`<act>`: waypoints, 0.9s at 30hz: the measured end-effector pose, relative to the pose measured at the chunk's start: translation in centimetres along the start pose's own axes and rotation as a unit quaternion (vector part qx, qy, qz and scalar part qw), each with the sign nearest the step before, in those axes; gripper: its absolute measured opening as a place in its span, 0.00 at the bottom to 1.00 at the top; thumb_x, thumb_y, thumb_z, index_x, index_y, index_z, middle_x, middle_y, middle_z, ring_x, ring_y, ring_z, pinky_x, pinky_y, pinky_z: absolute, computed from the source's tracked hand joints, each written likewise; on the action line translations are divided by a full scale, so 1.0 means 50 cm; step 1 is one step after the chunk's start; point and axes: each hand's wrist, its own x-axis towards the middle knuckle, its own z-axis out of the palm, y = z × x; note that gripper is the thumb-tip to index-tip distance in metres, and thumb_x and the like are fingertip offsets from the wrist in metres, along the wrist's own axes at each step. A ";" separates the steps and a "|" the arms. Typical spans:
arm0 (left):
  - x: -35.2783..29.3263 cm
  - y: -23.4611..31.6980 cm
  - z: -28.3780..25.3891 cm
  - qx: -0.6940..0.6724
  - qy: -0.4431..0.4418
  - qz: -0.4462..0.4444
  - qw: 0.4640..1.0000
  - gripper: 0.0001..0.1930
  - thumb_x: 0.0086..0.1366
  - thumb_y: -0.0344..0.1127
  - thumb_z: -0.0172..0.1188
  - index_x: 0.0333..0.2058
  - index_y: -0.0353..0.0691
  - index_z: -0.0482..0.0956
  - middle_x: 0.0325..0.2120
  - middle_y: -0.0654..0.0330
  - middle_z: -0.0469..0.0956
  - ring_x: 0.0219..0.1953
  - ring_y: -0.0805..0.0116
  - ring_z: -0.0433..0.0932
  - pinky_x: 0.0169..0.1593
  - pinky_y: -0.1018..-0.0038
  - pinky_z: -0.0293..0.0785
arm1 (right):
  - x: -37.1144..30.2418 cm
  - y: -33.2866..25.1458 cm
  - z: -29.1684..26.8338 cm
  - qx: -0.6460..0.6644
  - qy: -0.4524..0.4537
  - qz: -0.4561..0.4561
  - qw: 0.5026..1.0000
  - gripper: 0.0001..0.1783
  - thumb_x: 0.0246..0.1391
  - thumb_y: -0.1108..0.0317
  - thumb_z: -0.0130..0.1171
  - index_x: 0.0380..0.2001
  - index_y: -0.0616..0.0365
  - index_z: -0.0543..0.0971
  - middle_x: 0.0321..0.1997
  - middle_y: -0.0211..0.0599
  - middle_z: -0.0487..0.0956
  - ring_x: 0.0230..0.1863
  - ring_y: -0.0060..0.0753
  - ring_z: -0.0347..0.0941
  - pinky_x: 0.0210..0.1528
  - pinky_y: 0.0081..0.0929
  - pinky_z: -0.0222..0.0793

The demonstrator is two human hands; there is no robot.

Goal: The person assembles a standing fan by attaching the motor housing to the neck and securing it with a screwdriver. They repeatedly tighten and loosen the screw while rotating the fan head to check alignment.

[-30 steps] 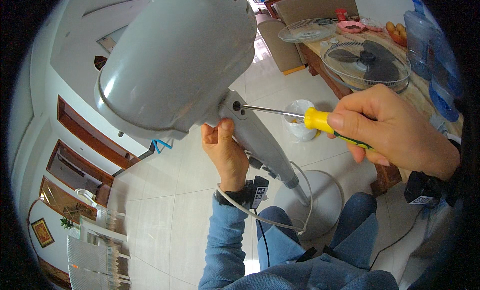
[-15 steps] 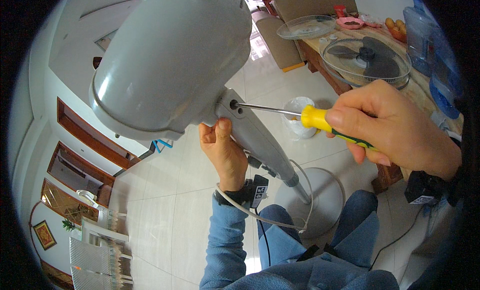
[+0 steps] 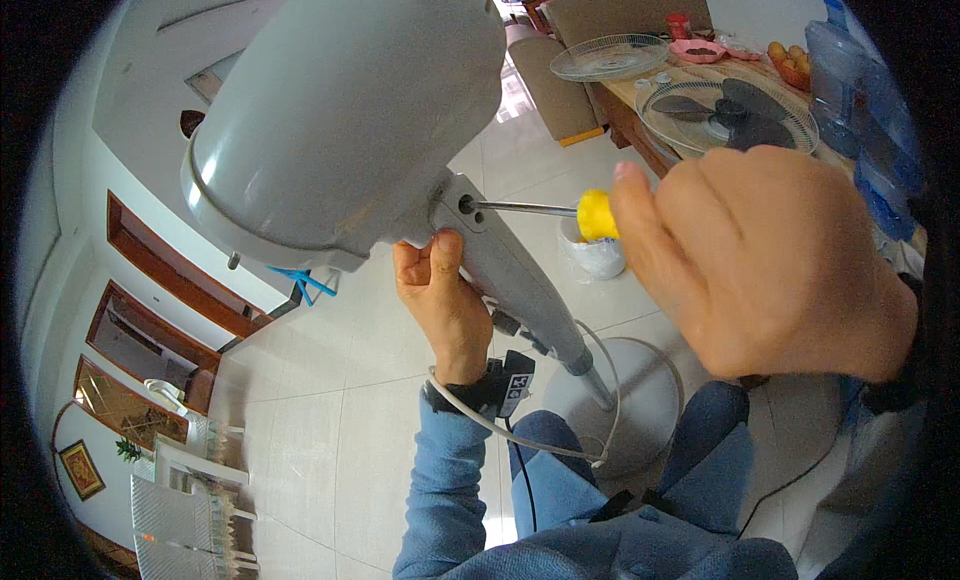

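Note:
A grey stand fan, its motor housing [image 3: 345, 120] bare of blades and cage, leans in from the upper left. In my closed right hand [image 3: 770, 265] is a yellow-handled screwdriver [image 3: 597, 216]; the back of the hand faces up and hides most of the handle. The steel shaft runs left to one of the round holes in the fan neck [image 3: 515, 265]. The tip is inside or at that hole. Just below the housing, my left hand [image 3: 440, 295] grips the neck's left side with thumb and curled fingers. Its fingertips are partly hidden.
On the wooden table [image 3: 625, 95] at the right lie the dark fan blades [image 3: 745, 110] in a wire cage and another cage [image 3: 608, 56]. Blue water bottles [image 3: 840, 90] stand beside them. A white bin [image 3: 597, 255] and the round fan base [image 3: 610, 400] are on the floor. A pale cord [image 3: 520, 438] loops over my left wrist.
My right hand has rolled over, turning the screwdriver's handle, and shifted slightly left; its back now faces up. My left hand stays on the neck.

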 end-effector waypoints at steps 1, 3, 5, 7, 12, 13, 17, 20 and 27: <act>-0.001 0.001 0.003 -0.020 0.015 -0.003 1.000 0.17 0.60 0.34 0.62 0.46 0.37 0.71 0.39 0.59 0.77 0.41 0.69 0.74 0.49 0.72 0.68 | 0.000 0.002 0.007 -0.015 0.022 -0.029 0.999 0.20 0.43 0.65 0.63 0.38 0.66 0.76 0.20 0.35 0.67 0.20 0.32 0.66 0.22 0.26 0.60; 0.001 0.003 0.008 -0.038 0.024 -0.005 0.999 0.16 0.58 0.32 0.65 0.43 0.37 0.73 0.36 0.62 0.78 0.38 0.73 0.73 0.48 0.74 0.66 | 0.002 0.021 0.011 0.033 0.032 -0.041 0.998 0.22 0.43 0.65 0.64 0.41 0.67 0.75 0.20 0.35 0.68 0.20 0.30 0.66 0.21 0.24 0.60; 0.001 0.008 0.009 -0.038 0.016 -0.006 0.999 0.16 0.58 0.32 0.64 0.44 0.37 0.72 0.36 0.62 0.78 0.38 0.73 0.73 0.47 0.75 0.66 | 0.011 0.036 0.018 0.137 0.054 0.026 0.989 0.22 0.46 0.64 0.62 0.42 0.67 0.75 0.19 0.34 0.68 0.18 0.27 0.65 0.17 0.21 0.58; 0.001 0.009 0.012 -0.040 0.008 -0.012 0.999 0.16 0.58 0.31 0.64 0.44 0.37 0.72 0.36 0.62 0.77 0.38 0.74 0.73 0.46 0.76 0.66 | 0.014 0.048 0.009 0.331 -0.059 0.196 0.921 0.20 0.50 0.62 0.59 0.41 0.67 0.74 0.19 0.33 0.69 0.15 0.21 0.63 0.14 0.17 0.54; 0.001 0.007 0.016 -0.030 0.015 -0.006 0.999 0.14 0.58 0.29 0.62 0.43 0.37 0.72 0.35 0.63 0.77 0.36 0.75 0.73 0.45 0.77 0.66 | -0.002 0.053 0.007 0.590 -0.230 0.367 0.682 0.18 0.58 0.58 0.51 0.36 0.66 0.74 0.18 0.32 0.72 0.12 0.15 0.59 0.11 0.14 0.50; 0.001 0.006 0.014 -0.033 0.016 -0.003 0.999 0.14 0.58 0.28 0.62 0.43 0.37 0.72 0.35 0.63 0.77 0.36 0.76 0.73 0.45 0.77 0.66 | -0.006 0.049 0.015 0.544 -0.204 0.328 0.745 0.18 0.57 0.59 0.53 0.35 0.67 0.74 0.19 0.33 0.72 0.14 0.17 0.61 0.13 0.16 0.53; -0.002 0.001 0.001 0.016 -0.017 0.001 1.000 0.18 0.64 0.34 0.56 0.52 0.37 0.69 0.46 0.55 0.76 0.47 0.64 0.74 0.53 0.68 0.68 | -0.032 0.036 0.037 0.276 -0.097 0.116 0.949 0.18 0.52 0.62 0.57 0.35 0.70 0.74 0.22 0.38 0.73 0.20 0.25 0.67 0.21 0.22 0.62; -0.001 -0.004 -0.004 -0.005 -0.020 0.009 1.000 0.18 0.65 0.33 0.55 0.52 0.37 0.69 0.46 0.55 0.76 0.47 0.65 0.74 0.53 0.68 0.69 | -0.046 0.029 0.031 0.040 -0.040 -0.039 0.998 0.17 0.48 0.65 0.60 0.35 0.70 0.75 0.28 0.41 0.75 0.25 0.30 0.70 0.25 0.25 0.65; 0.001 0.006 0.012 -0.050 0.006 -0.010 0.999 0.16 0.58 0.28 0.62 0.45 0.37 0.72 0.37 0.62 0.77 0.38 0.75 0.73 0.47 0.76 0.66 | 0.012 0.034 0.015 0.361 -0.122 0.228 0.896 0.12 0.48 0.67 0.59 0.31 0.67 0.76 0.30 0.40 0.75 0.28 0.29 0.72 0.26 0.22 0.67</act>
